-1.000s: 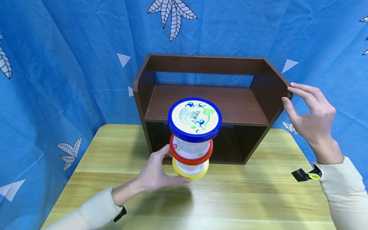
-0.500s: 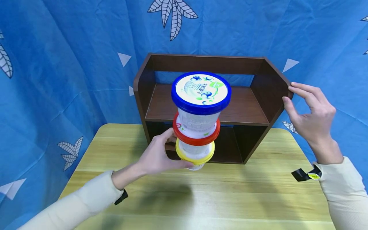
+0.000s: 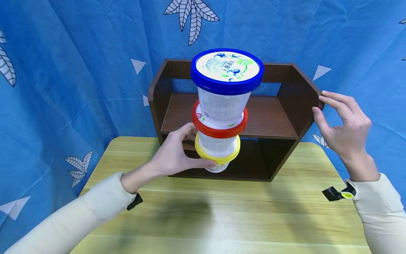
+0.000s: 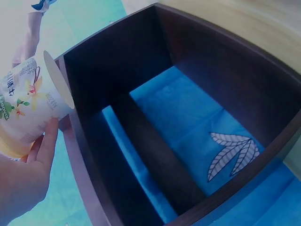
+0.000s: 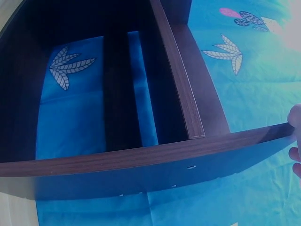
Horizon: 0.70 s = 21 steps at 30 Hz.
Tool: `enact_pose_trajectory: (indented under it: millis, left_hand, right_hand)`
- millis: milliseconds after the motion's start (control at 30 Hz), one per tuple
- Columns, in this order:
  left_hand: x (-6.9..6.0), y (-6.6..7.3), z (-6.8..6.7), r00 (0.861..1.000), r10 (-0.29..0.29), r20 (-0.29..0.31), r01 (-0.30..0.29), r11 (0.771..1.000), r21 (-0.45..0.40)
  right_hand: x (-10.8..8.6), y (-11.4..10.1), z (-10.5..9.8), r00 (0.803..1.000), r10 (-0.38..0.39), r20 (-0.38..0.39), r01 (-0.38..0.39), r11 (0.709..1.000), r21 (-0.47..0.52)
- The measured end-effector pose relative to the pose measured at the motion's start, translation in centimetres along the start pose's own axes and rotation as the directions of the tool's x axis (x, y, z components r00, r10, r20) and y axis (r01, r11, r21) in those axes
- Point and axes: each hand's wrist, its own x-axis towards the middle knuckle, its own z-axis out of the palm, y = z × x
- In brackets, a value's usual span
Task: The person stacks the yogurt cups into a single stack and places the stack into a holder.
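My left hand (image 3: pixel 174 150) grips the lowest of three stacked tubs, a yellow-lidded tub (image 3: pixel 219 159), with the thumb across its front. On it stands a red-lidded tub (image 3: pixel 219 132), topped by a larger blue-lidded tub (image 3: pixel 226 102) with blueberries on its lid. The stack hangs in the air before a dark brown two-level shelf (image 3: pixel 269 120). In the left wrist view, the lowest tub (image 4: pixel 35 94) shows its white base and flower print. My right hand (image 3: pixel 347 127) touches the front edge of the shelf's right side panel (image 3: pixel 301 102) with thumb and fingertips.
The shelf stands at the back of a light wooden table (image 3: pixel 253 218). Behind it hangs a blue cloth (image 3: pixel 104 63) with leaf prints. The left wrist view shows the shelf's lower compartment (image 4: pixel 127 56) from the front, with the cloth visible through its back.
My left hand has lifted the stack of tubs up from low before the shelf, so the blue lid now overlaps the shelf's top rail. My right hand stays at the side panel.
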Motion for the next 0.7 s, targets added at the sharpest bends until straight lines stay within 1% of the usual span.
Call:
enact_pose_trajectory:
  millis: [100,200,400,667,700]
  left_hand:
    - [0.4,-0.3,-0.1,1.000,0.025,-0.007,-0.025,1.000,0.015]
    - [0.7,-0.7,-0.1,0.999,0.036,-0.013,-0.035,0.999,0.034]
    - [1.6,-1.0,-0.7,0.999,0.029,-0.015,-0.029,0.999,0.030]
    - [2.9,-1.3,-1.4,0.998,0.031,-0.046,-0.031,1.000,0.000]
    - [2.8,-1.4,-1.3,0.998,0.036,-0.051,-0.035,0.999,0.004]
  right_hand:
    - [-0.5,0.2,0.2,1.000,-0.015,-0.017,0.016,1.000,0.003]
    - [-0.9,0.5,0.4,0.999,-0.032,-0.030,0.032,0.999,0.005]
    - [-0.7,0.4,0.4,0.999,-0.043,-0.016,0.043,0.999,0.004]
    - [-0.7,0.2,0.5,0.999,-0.043,-0.020,0.043,0.999,0.013]
    - [-1.0,0.3,0.4,0.999,-0.048,-0.026,0.048,0.999,0.013]
